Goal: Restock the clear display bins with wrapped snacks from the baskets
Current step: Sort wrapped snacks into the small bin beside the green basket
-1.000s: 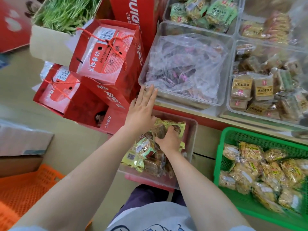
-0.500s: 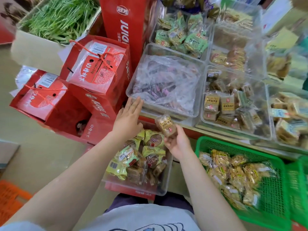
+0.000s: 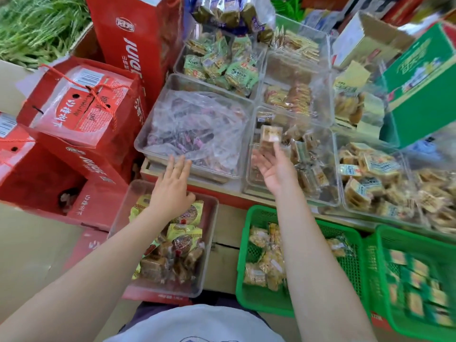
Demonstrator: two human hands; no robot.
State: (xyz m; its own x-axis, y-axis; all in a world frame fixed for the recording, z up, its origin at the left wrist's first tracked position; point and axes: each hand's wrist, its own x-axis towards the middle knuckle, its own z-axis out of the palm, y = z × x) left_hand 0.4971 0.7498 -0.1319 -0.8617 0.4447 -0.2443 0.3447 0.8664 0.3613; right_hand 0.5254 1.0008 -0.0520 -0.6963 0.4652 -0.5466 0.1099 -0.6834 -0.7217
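Sitting at the far left are red gift boxes (image 3: 81, 112) tied with cord, with a carton of green vegetables (image 3: 37, 25) behind them. Just right of the boxes, the left hand (image 3: 172, 188) is hovering with fingers straight and slightly spread over the near tray (image 3: 209, 255), which is holding yellow-wrapped and brown snacks; its fingertips are reaching toward the front rim of the clear bin (image 3: 145, 139) that is carrying a crumpled plastic bag. Further right, the right hand (image 3: 274, 169) is lying palm up with fingers loosely extended, and a wrapped snack (image 3: 270, 137) is showing blurred at its fingertips above the next display bin (image 3: 336, 193) of brown packets; whether the fingers are touching it I cannot tell. Below that hand a green basket (image 3: 259, 299) is holding yellow-wrapped snacks, and a second green basket (image 3: 385, 243) is standing just beside it at the right.
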